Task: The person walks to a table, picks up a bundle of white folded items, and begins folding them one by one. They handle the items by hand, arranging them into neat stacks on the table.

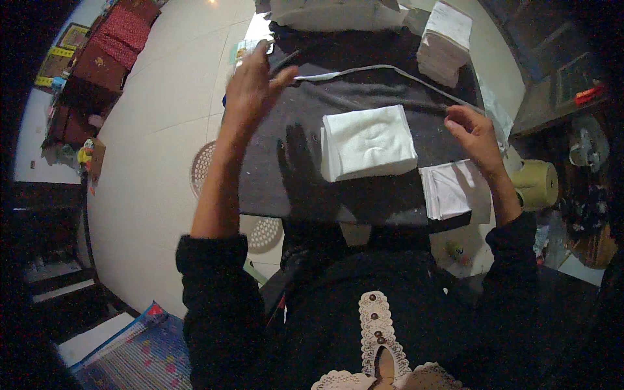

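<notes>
On the dark cloth [263, 180] covering the table lies a folded stack of white fabric [368, 139], thick and roughly square. My left hand [251, 87] is above the cloth's far left, thumb spread from the fingers, slightly blurred, with nothing seen in it. A thin pale strip or edge [360, 71] runs across the cloth from near my left thumb to behind my right hand. My right hand [473, 134] has curled fingers at the right edge of the cloth; whether it pinches the strip is unclear. Below it sits a smaller stack of folded whitish fabric [448, 190].
A tall pile of folded pale cloths [446, 44] stands at the far right. A greyish bundle [336, 14] lies along the far edge. Beside the table are a yellow-green rounded object [536, 183] and a perforated round stool seat [263, 234]. A dark red cabinet [100, 68] lines the left.
</notes>
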